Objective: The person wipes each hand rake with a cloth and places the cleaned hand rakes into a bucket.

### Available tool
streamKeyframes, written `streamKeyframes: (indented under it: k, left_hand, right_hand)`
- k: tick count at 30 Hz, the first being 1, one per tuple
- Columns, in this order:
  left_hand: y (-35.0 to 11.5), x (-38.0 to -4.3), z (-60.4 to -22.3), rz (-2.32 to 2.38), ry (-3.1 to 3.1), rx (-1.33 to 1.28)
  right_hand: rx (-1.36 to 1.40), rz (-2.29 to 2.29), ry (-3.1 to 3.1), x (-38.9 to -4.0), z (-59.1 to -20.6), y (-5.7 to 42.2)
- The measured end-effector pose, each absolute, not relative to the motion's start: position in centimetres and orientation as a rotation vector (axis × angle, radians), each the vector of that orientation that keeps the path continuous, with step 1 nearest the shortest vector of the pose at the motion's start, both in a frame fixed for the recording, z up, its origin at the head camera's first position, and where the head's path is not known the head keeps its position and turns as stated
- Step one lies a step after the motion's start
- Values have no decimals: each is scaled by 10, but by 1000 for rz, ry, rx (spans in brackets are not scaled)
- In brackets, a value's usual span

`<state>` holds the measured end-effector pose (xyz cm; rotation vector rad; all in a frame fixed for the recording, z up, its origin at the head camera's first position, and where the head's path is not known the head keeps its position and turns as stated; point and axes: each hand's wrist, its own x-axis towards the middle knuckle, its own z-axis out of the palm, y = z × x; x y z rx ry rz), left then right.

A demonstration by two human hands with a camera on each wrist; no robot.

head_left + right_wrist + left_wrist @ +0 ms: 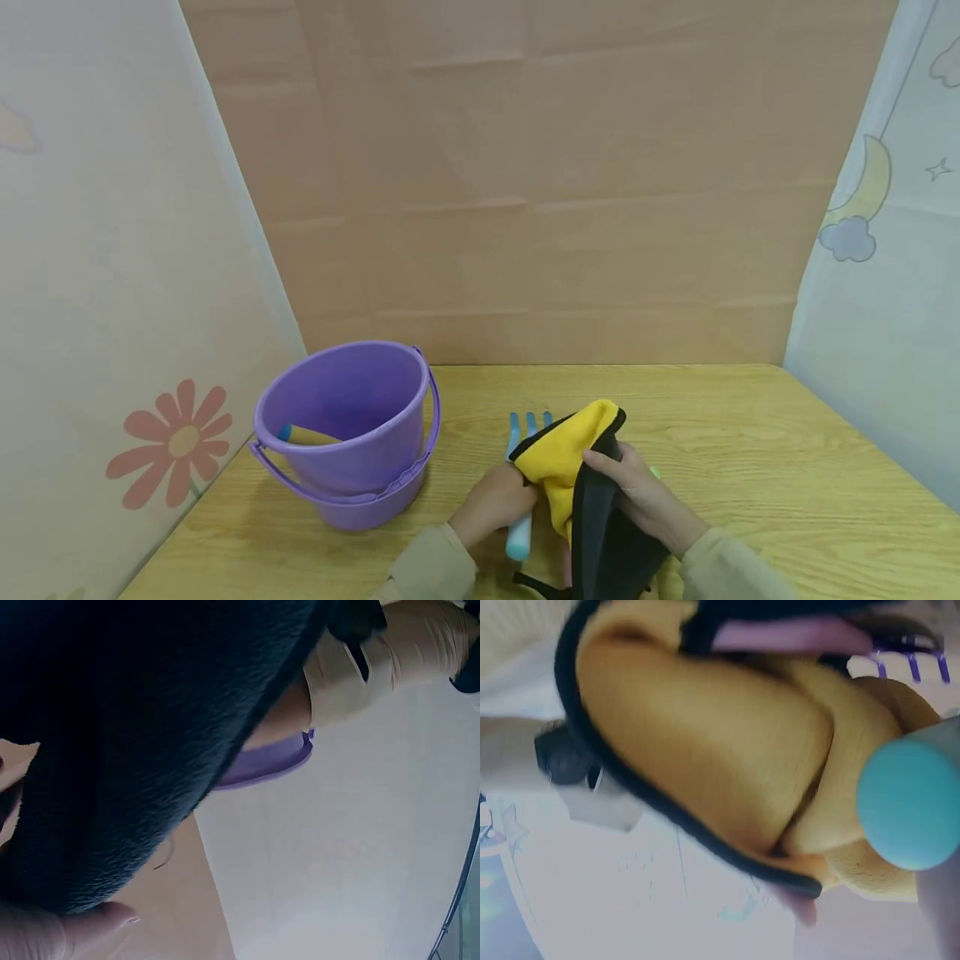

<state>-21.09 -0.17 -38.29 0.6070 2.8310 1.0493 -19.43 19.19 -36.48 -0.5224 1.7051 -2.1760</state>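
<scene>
A yellow cloth (558, 462) with dark grey backing and black edging hangs between both hands. My right hand (637, 492) grips it from the right, thumb on the dark side; the thumb (82, 930) also shows in the right wrist view. My left hand (498, 504) pinches the cloth's left edge, its fingertips partly hidden. Beside the left hand lies a toy fork (519, 533) with blue tines, a white handle and a turquoise end. In the left wrist view, yellow folds (705, 750) and the handle's turquoise end (907, 802) fill much of the picture.
A purple bucket (360, 479) stands at the left, with a yellow, blue-ended object (309, 435) inside. Under the cloth, a pink piece (567, 562) and a dark curved piece (536, 586) peek out. A bit of green (656, 472) shows behind the right hand.
</scene>
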Motion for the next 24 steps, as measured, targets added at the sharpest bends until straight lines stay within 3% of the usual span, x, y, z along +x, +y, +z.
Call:
streamKeyframes:
  k: [1, 8, 13, 24]
  left_hand:
    - [-7, -209, -380, 1241, 2704, 506]
    - [-7, -208, -366, 1359, 2615, 609]
    - [-1, -204, -359, 1269, 2739, 728]
    - [2, -193, -342, 1387, 2809, 665]
  right_hand:
    - [-558, -2118, 1730, -195, -366, 192]
    - [-663, -1790, 1988, -194, -369, 187]
    - [-574, -1680, 2190, -194, -372, 182]
    - [-362, -1823, 2405, -190, -376, 178]
